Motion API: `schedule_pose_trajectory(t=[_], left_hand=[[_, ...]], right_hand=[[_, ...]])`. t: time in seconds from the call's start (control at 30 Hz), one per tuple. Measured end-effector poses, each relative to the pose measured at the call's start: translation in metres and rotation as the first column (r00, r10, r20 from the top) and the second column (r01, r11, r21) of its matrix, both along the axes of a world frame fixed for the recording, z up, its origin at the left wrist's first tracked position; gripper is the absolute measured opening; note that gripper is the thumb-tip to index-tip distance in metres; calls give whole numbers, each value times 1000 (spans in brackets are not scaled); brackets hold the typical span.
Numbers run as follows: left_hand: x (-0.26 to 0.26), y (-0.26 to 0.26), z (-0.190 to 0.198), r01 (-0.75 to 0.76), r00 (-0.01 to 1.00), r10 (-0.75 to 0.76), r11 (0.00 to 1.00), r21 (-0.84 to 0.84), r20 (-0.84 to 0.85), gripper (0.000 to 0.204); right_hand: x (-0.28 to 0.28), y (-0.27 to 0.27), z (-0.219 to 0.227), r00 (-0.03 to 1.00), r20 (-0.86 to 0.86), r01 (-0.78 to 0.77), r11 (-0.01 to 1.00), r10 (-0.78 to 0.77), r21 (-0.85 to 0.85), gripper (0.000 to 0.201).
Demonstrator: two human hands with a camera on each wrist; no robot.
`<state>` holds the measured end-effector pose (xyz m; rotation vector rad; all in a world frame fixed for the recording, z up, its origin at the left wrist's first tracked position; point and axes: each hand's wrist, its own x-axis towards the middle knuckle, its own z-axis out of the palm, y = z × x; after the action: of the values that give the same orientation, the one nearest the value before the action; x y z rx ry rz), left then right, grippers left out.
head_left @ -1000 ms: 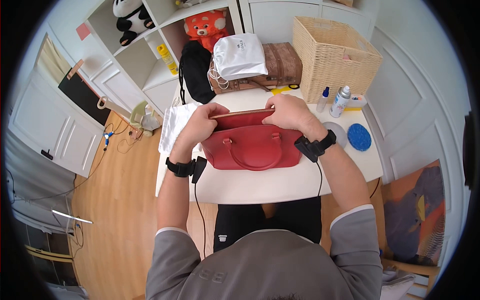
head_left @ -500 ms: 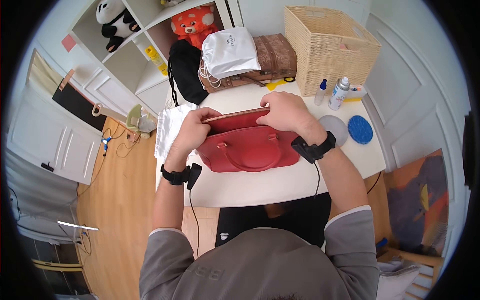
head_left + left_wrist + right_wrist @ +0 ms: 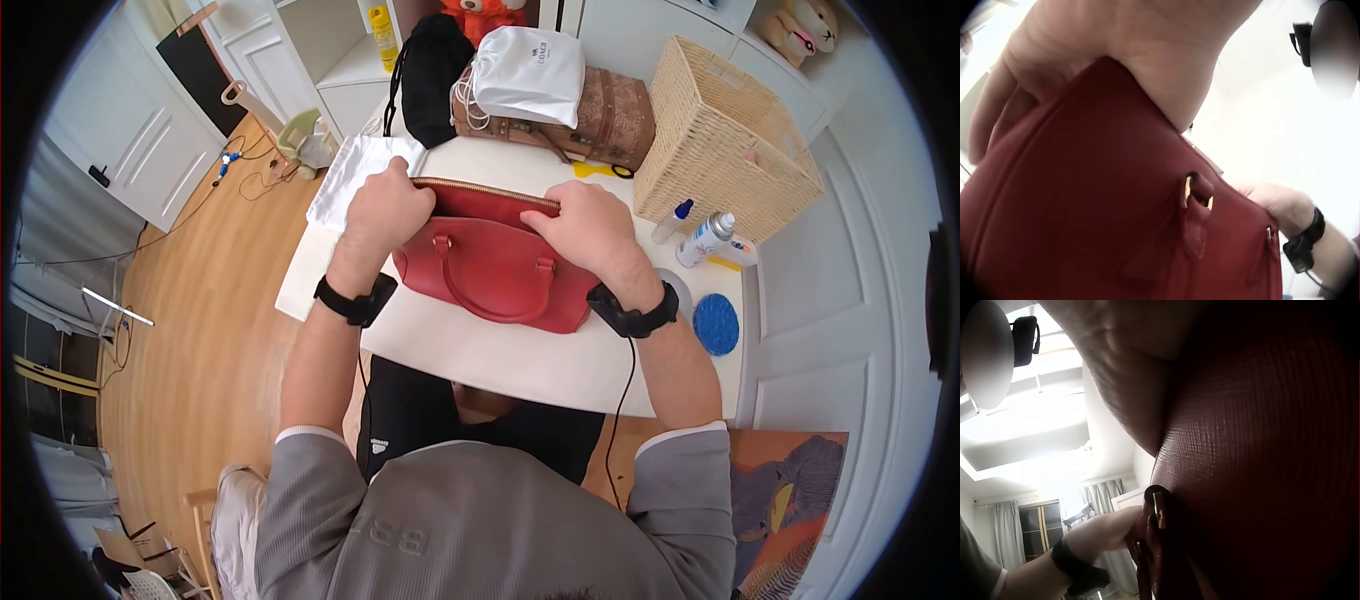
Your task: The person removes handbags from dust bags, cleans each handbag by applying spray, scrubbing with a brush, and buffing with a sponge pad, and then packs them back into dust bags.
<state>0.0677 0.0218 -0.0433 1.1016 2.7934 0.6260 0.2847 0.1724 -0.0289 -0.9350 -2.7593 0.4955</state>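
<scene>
A red leather handbag (image 3: 490, 255) stands on the white table (image 3: 440, 345), its zip-edged mouth spread apart and its near handle (image 3: 470, 300) hanging down the front. My left hand (image 3: 388, 210) grips the bag's left upper end, fingers curled at the rim. At the other end, my right hand (image 3: 590, 228) holds the rim, the thumb lying across the opening. From the left wrist, the bag's side panel (image 3: 1085, 187) shows close under the palm, with a gold handle ring (image 3: 1187, 192). The right wrist view is dark, filled mostly by grained red leather (image 3: 1260, 456). The bag's inside is largely hidden.
Behind the bag lie a brown case (image 3: 615, 110), a white drawstring pouch (image 3: 530, 75) and a black bag (image 3: 435, 85). White cloth (image 3: 355, 180) lies left. On the right stand a wicker basket (image 3: 710, 150), a spray can (image 3: 705, 240) and a blue round pad (image 3: 716, 325).
The head view has turned, so table and bag look rotated clockwise. My left fingers, stretched over the rim before, are now more curled at the bag's end. Both hands stay on the bag.
</scene>
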Motion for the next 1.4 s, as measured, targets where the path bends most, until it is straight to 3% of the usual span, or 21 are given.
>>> schedule_pose_trajectory(t=[0.1, 0.17, 0.2, 0.27, 0.3, 0.37, 0.53, 0.63, 0.7, 0.83, 0.9, 0.93, 1.0, 1.1, 1.13, 1.2, 1.3, 1.4], left_hand=[[3, 0, 13, 2, 999, -5, 995, -97, -37, 51], [-7, 2, 17, 79, 996, -85, 976, -202, -20, 53], [-16, 1, 18, 89, 995, -98, 975, -201, -35, 53], [-34, -2, 16, 340, 937, -323, 930, -140, 135, 57], [-40, -4, 11, 352, 934, -335, 925, -143, 126, 57], [-39, -10, 5, 349, 922, -344, 937, 9, 179, 60], [-47, -9, 13, 389, 881, -375, 921, 9, 289, 68], [-57, -7, 17, 493, 814, -448, 869, -33, 369, 70], [-72, -5, 10, 624, 734, -592, 781, 12, 333, 65], [-77, 2, 15, 616, 709, -544, 787, -21, 448, 66], [-81, 1, 7, 575, 717, -516, 818, 21, 468, 67], [-76, -3, 5, 529, 756, -485, 848, 27, 439, 70], [-68, -12, 3, 480, 793, -452, 876, 38, 408, 74], [-47, -23, 27, 455, 819, -411, 890, -18, 400, 87], [-42, -25, 37, 484, 811, -406, 870, -92, 421, 84], [-46, -20, 37, 520, 801, -371, 820, -239, 469, 82], [-50, -8, 41, 498, 783, -250, 800, -334, 570, 73], [-55, 3, 39, 501, 794, -287, 808, -311, 536, 60]], right_hand=[[2, -1, 2, 1000, 5, 18, 1000, -18, -19, 45], [4, -2, 3, 999, 8, 36, 999, -36, -4, 46], [4, -3, 3, 999, 27, 42, 999, -42, 7, 46], [4, -5, 5, 998, 11, 58, 998, -58, -14, 45], [5, -6, 5, 998, 13, 58, 998, -58, -35, 45], [4, -5, 3, 998, 6, 67, 997, -67, -36, 44], [6, -5, 0, 999, -26, 42, 999, -42, 6, 43], [9, -3, -2, 998, -56, 30, 999, -31, -24, 42], [10, -4, 4, 1000, -18, 22, 997, -24, -72, 41], [23, -3, -2, 999, -32, 7, 998, -9, -55, 46], [32, 8, -2, 996, -85, -13, 981, -3, -195, 55], [37, 12, 4, 996, -88, -13, 983, -3, -183, 55], [47, 16, 13, 996, 9, 83, 961, -84, -263, 68], [51, 32, 8, 982, 163, 127, 972, -95, -198, 75], [49, 28, 16, 981, 167, 131, 971, -98, -202, 75], [42, 14, 39, 948, 293, 269, 796, -120, -542, 78], [36, 19, 31, 937, 330, 278, 813, -113, -512, 74], [36, 26, 24, 934, 340, 287, 799, -111, -529, 64]])
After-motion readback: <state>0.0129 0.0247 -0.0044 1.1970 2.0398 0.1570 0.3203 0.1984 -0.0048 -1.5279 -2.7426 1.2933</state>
